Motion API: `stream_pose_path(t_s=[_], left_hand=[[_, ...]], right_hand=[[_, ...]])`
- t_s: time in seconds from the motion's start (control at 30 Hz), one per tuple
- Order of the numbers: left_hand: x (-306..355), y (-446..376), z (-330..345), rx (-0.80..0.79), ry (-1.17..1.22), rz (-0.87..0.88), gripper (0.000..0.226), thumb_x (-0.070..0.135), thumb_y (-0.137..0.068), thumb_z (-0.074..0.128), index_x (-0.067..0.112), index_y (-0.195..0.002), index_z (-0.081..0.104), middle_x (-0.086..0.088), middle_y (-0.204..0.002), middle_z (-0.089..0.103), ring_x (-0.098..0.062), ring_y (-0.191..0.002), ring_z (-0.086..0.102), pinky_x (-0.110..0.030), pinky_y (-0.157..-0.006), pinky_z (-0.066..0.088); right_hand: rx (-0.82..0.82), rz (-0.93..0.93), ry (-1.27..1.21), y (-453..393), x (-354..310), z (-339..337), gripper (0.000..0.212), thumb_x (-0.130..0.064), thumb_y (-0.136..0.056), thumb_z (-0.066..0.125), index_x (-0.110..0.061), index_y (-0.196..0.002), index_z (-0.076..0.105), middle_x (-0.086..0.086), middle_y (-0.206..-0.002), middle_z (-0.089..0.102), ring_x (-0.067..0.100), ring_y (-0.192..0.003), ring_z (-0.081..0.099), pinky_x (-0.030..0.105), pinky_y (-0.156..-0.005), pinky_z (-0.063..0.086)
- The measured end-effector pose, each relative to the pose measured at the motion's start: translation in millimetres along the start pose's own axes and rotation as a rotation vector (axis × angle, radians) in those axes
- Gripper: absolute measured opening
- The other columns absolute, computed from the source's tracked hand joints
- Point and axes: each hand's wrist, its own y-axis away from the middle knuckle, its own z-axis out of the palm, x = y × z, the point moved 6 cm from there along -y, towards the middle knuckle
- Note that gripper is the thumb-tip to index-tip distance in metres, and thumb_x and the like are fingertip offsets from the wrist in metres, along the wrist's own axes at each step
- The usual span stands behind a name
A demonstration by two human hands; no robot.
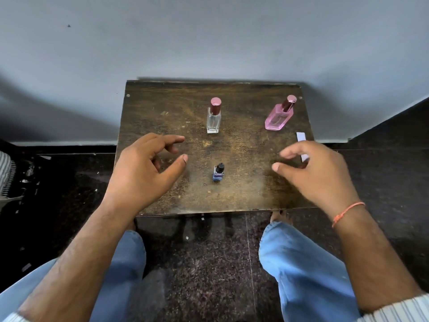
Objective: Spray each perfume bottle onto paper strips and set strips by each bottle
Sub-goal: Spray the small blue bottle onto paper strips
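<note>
3 capped bottles [213, 116] upright on brown table [162, 108], both hands [144, 168] hovering empty, paper strip [301, 137] at right

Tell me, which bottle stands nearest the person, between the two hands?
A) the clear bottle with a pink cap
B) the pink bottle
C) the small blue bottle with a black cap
C: the small blue bottle stands near the front of the table, between the left hand and right hand.

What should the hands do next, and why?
Probably lower the right hand to pick up the white paper strip lying partly under it by the table's right edge. Both hands hover with nothing in them, the left hand included, all three bottles still stand capped, and no strip lies beside any of them.
</note>
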Motion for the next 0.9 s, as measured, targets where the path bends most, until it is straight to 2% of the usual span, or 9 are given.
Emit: stream_pose_path(t_s=[0.07,0.2,0.27,0.4,0.53,0.63,0.7,0.77,0.9], left_hand=[[3.3,-0.8,3.9,0.014,0.046,-0.015,0.031,0.030,-0.094,0.080,0.036,-0.125,0.076,0.013,-0.100,0.072,-0.016,-0.066,0.056,-0.019,-0.065,0.050],[9.2,-1.6,10.5,0.017,0.077,-0.024,0.030,0.026,-0.096,0.079,0.036,-0.124,0.076,0.011,-0.098,0.072,-0.018,-0.066,0.055,-0.013,-0.062,0.047],[12.3,-2.2,13.1,0.014,0.081,-0.027,0.029,0.027,-0.096,0.079,0.036,-0.123,0.076,0.011,-0.098,0.072,-0.018,-0.066,0.055,-0.009,-0.062,0.046],[17.2,-2.5,16.5,0.006,0.080,-0.032,0.028,0.029,-0.097,0.078,0.034,-0.124,0.077,0.011,-0.098,0.072,-0.017,-0.066,0.055,-0.007,-0.063,0.045],[18.0,-3.8,17.2,0.010,0.102,-0.049,0.027,0.027,-0.097,0.078,0.033,-0.123,0.078,0.010,-0.097,0.072,-0.017,-0.065,0.054,-0.006,-0.064,0.044],[18.3,-3.1,16.1,0.011,0.134,-0.063,0.026,0.026,-0.097,0.077,0.032,-0.123,0.078,0.009,-0.096,0.072,-0.016,-0.065,0.054,-0.006,-0.064,0.045],[18.7,-3.0,14.9,0.018,0.146,-0.069,0.025,0.025,-0.097,0.077,0.031,-0.122,0.079,0.008,-0.093,0.072,-0.014,-0.064,0.054,-0.006,-0.064,0.045],[18.7,-3.0,13.5,0.025,0.171,-0.080,0.023,0.024,-0.098,0.077,0.029,-0.120,0.080,0.002,-0.089,0.072,-0.011,-0.061,0.052,-0.005,-0.063,0.044],[21.4,-2.6,13.3,-0.005,0.308,-0.103,0.017,0.021,-0.099,0.076,0.027,-0.115,0.081,-0.022,-0.079,0.068,-0.010,-0.058,0.047,-0.010,-0.056,0.042]], right_hand=[[0.090,0.080,0.070,-3.8,26.1,-15.5,0.032,-0.038,-0.083,0.093,-0.025,-0.109,0.080,-0.004,-0.110,0.076,0.013,-0.096,0.067,0.028,-0.087,0.047],[0.070,0.234,0.156,-4.0,64.4,-27.2,0.056,-0.051,-0.082,0.092,-0.023,-0.127,0.074,0.002,-0.122,0.074,0.025,-0.111,0.069,0.041,-0.093,0.053],[0.049,0.292,0.152,-2.5,73.7,-29.8,0.055,-0.058,-0.084,0.088,-0.024,-0.126,0.076,0.000,-0.117,0.077,0.027,-0.109,0.072,0.044,-0.095,0.057],[0.027,0.371,0.061,-0.1,79.8,-33.3,0.033,-0.056,-0.088,0.085,-0.027,-0.103,0.084,-0.004,-0.087,0.076,0.027,-0.092,0.075,0.042,-0.087,0.060],[0.075,0.374,-0.022,1.9,78.8,-37.8,0.020,-0.047,-0.086,0.090,-0.029,-0.089,0.084,-0.008,-0.084,0.078,0.016,-0.083,0.072,0.038,-0.085,0.058],[0.143,0.325,-0.266,0.9,69.8,-38.7,0.013,-0.038,-0.084,0.094,-0.028,-0.084,0.085,-0.009,-0.081,0.081,0.012,-0.082,0.075,0.034,-0.083,0.059],[0.188,0.266,-0.483,-1.3,59.3,-38.6,0.010,-0.029,-0.085,0.094,-0.026,-0.085,0.084,-0.015,-0.069,0.078,0.002,-0.069,0.069,0.022,-0.069,0.055],[0.189,0.194,-0.667,-1.7,43.5,-35.2,0.008,-0.022,-0.087,0.091,-0.023,-0.086,0.083,-0.016,-0.058,0.071,-0.001,-0.054,0.058,0.013,-0.056,0.046],[0.099,0.120,-0.834,1.9,11.1,-17.2,0.008,-0.027,-0.082,0.091,-0.025,-0.076,0.086,0.001,-0.059,0.062,0.013,-0.054,0.042,0.024,-0.047,0.033]])
